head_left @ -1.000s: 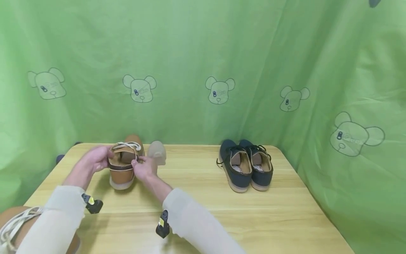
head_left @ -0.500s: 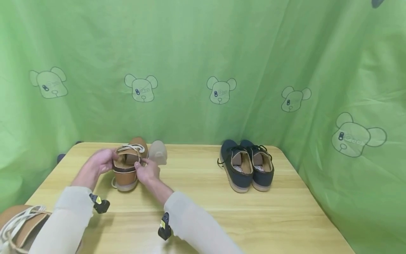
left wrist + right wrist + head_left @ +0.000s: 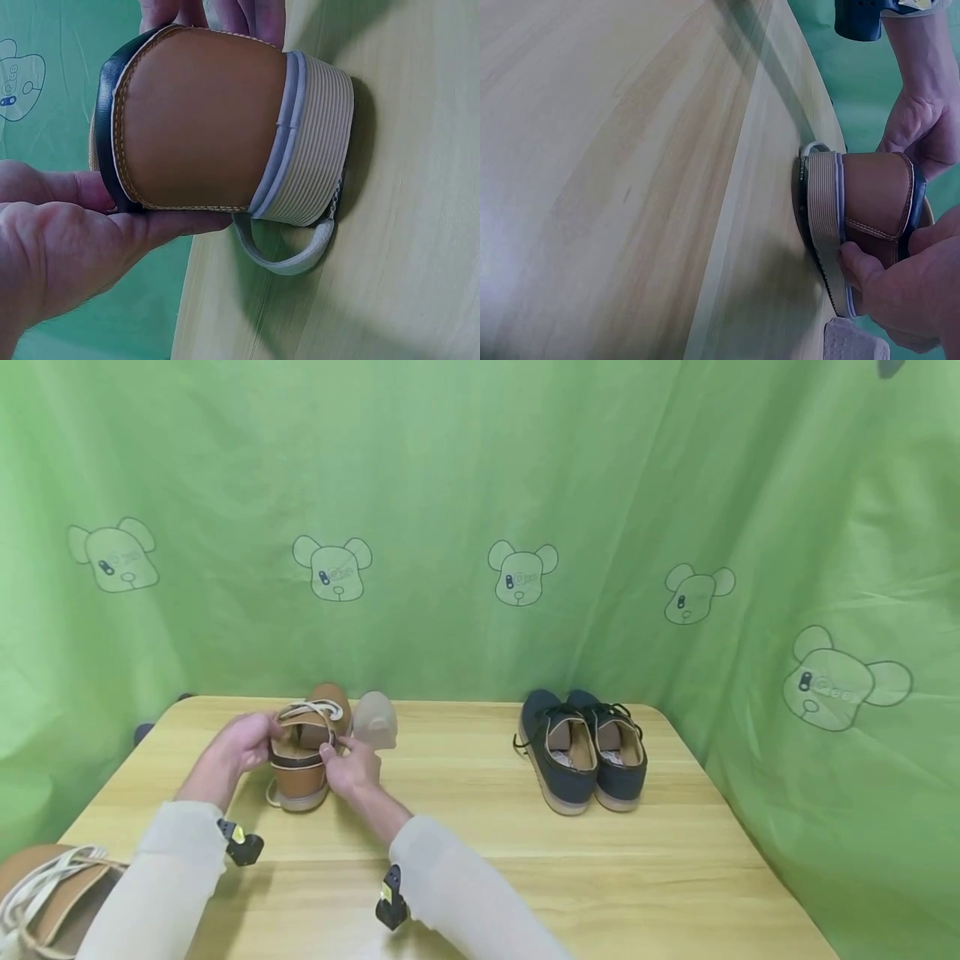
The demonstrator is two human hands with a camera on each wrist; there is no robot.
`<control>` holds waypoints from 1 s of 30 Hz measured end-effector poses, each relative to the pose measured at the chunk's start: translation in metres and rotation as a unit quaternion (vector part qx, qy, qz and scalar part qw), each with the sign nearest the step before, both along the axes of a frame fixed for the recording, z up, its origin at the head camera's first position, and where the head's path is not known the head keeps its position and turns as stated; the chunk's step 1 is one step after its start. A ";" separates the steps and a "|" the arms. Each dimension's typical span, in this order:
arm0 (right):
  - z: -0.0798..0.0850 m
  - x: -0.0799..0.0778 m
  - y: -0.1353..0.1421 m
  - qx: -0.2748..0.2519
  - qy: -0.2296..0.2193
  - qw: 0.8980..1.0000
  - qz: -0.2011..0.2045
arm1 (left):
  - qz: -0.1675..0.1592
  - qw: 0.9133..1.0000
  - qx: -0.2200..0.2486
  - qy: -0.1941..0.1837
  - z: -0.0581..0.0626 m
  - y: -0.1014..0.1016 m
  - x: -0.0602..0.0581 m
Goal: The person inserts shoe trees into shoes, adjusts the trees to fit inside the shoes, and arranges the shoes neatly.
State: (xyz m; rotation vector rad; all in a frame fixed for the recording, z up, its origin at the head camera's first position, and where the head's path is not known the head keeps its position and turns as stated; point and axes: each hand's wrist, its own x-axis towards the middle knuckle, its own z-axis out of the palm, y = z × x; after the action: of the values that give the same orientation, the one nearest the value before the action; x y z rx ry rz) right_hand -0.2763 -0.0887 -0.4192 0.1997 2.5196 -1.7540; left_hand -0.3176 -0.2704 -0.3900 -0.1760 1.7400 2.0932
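A brown lace-up shoe [image 3: 298, 777] with white laces and a dark collar stands toe-away at the table's back left. My left hand [image 3: 246, 742] grips its left side, thumb inside the collar and fingers outside. On the opposite side, my right hand [image 3: 352, 767] pinches the collar near the heel, as the right wrist view also shows around the shoe [image 3: 874, 187]. The left wrist view faces the heel, where a pale lace loop [image 3: 289, 262] curls beside the ribbed sole [image 3: 319, 142]. A rounded beige object [image 3: 375, 720] sits just right of the shoe.
Another brown shoe [image 3: 52, 902] with white laces lies at the lower left, partly behind my left sleeve. Two dark navy lace-up shoes [image 3: 558, 760] stand side by side at the back right of the wooden table [image 3: 465, 827]. A green curtain [image 3: 427, 635] borders the table.
The held shoe has shifted slightly right and turned a little, both hands moving with it. A lace loop now shows at its left side near the heel.
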 end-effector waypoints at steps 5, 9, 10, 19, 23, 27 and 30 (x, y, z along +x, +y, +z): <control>-0.001 0.001 0.002 0.008 0.003 1.000 0.004 | -0.007 1.000 -0.007 0.004 -0.002 -0.001 0.000; -0.002 0.002 0.003 0.009 0.011 1.000 0.004 | -0.011 1.000 -0.017 0.008 -0.002 -0.001 0.000; -0.002 0.002 0.003 0.009 0.013 1.000 0.004 | -0.011 1.000 -0.020 0.008 -0.002 0.000 0.000; -0.002 0.001 0.008 0.022 0.016 1.000 0.002 | -0.037 0.996 -0.077 0.016 0.001 0.002 0.002; 0.001 0.000 0.012 0.046 0.024 0.999 0.003 | -0.071 0.989 -0.124 0.026 0.006 0.000 0.005; 0.004 -0.001 0.016 0.066 0.037 0.997 0.009 | -0.107 0.977 -0.176 0.054 0.012 -0.005 0.009; 0.006 0.000 0.018 0.079 0.047 0.995 0.026 | -0.120 0.968 -0.208 0.065 0.017 -0.009 0.016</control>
State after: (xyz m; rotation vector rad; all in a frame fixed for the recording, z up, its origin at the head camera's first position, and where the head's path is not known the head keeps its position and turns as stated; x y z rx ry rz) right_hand -0.2764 -0.0710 -0.4136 0.0598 2.7046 -1.5835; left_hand -0.3015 -0.2797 -0.3734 0.0542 2.1451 1.5814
